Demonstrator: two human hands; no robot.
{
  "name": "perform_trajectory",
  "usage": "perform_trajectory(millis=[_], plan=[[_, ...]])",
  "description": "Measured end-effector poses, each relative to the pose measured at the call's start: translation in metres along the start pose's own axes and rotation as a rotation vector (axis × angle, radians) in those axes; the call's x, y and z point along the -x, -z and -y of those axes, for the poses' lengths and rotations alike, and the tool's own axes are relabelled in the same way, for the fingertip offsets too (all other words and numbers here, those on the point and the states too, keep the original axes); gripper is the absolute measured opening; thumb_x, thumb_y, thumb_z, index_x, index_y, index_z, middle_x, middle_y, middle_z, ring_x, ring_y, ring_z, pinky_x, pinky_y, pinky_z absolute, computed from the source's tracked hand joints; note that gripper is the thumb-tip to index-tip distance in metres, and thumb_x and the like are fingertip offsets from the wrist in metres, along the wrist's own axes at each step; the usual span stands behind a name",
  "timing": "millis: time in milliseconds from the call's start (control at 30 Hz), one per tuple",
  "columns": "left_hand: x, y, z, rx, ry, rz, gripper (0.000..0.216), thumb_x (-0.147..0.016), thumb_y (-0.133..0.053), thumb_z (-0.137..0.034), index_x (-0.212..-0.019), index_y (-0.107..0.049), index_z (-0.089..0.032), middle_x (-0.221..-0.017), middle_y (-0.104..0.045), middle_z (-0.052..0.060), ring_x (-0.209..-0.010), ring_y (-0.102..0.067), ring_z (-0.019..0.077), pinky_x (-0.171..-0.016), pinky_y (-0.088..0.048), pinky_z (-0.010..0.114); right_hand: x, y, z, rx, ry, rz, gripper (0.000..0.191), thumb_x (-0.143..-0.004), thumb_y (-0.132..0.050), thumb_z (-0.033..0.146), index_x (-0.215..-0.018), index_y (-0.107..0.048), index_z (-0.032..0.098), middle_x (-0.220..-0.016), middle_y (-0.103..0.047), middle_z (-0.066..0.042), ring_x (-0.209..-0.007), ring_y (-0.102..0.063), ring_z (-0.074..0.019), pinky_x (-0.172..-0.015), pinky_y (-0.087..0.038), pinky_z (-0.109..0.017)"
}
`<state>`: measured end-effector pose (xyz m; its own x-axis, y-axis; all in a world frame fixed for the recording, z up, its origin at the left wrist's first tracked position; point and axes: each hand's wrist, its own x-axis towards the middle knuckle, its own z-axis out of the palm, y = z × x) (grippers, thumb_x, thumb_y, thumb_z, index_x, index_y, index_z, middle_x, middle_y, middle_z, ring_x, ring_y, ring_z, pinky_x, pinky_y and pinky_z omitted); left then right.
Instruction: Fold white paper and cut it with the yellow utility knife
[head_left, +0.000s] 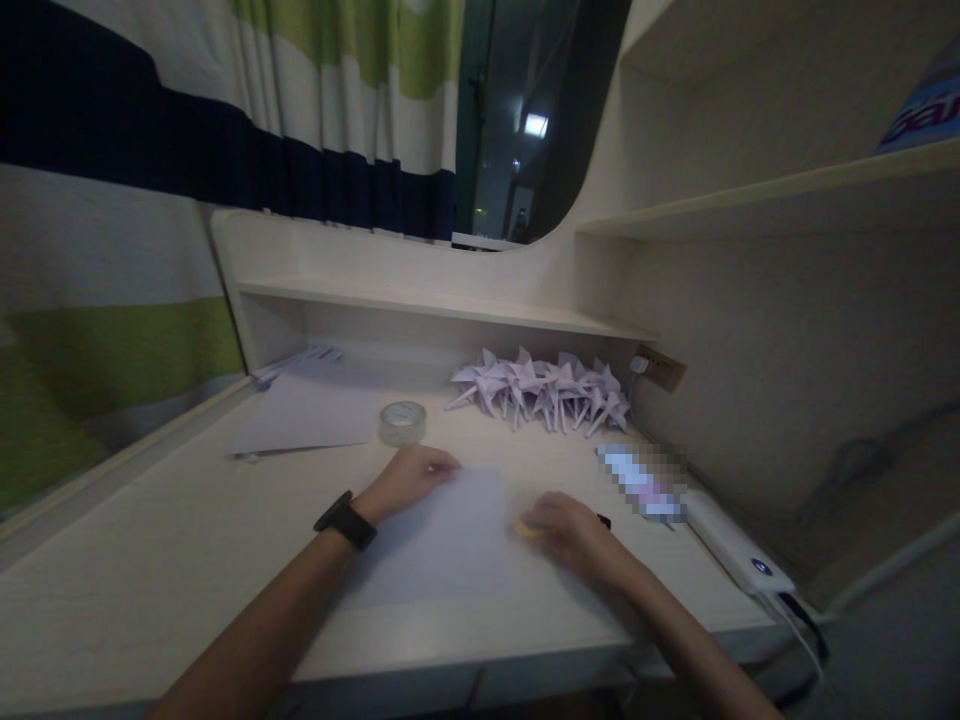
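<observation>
White rectangular paper (461, 545) lay flat on the pale bench (187, 580). The left hand (407, 479), fingers bent, was at its upper left edge; whether it gripped, I could not tell. Blurred, the right hand (568, 532) curled round a small yellow object (527, 527) beside the paper's right edge. Clear tape (402, 424) lay beyond.

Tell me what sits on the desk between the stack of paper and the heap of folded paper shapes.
A roll of tape sits between the paper stack and the folded paper shapes, nearer the stack, as the head view shows.
</observation>
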<state>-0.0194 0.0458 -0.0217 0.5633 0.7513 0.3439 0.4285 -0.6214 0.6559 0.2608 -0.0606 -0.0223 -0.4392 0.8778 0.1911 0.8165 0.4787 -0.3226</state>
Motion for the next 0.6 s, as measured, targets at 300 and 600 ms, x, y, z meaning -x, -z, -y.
perform_trajectory(millis=[300,600], plan=[[0.002,-0.011,0.014,-0.334,-0.024,-0.056,0.023,-0.087,-0.053,-0.023,-0.100,-0.071,-0.017,-0.104,-0.072,0.008,-0.098,-0.065,0.0216,-0.087,-0.046,0.032,-0.009,-0.025,-0.009,0.033,0.093,-0.051,0.028,-0.083,-0.054,0.012,-0.104,-0.068,0.023,-0.094,-0.061,-0.006,-0.089,-0.056,-0.0185,-0.077,-0.042,-0.027],[0.038,-0.038,-0.014,-0.510,-0.134,0.192,0.042,-0.097,-0.034,-0.043,-0.137,-0.043,-0.037,-0.151,-0.033,0.005,-0.137,-0.027,0.0324,-0.107,-0.018,0.060,-0.012,-0.033,-0.006,0.047,0.115,-0.089,0.025,-0.087,-0.052,0.016,-0.106,-0.068,0.023,-0.092,-0.060,-0.006,-0.087,-0.053,-0.0189,-0.077,-0.041,-0.029]])
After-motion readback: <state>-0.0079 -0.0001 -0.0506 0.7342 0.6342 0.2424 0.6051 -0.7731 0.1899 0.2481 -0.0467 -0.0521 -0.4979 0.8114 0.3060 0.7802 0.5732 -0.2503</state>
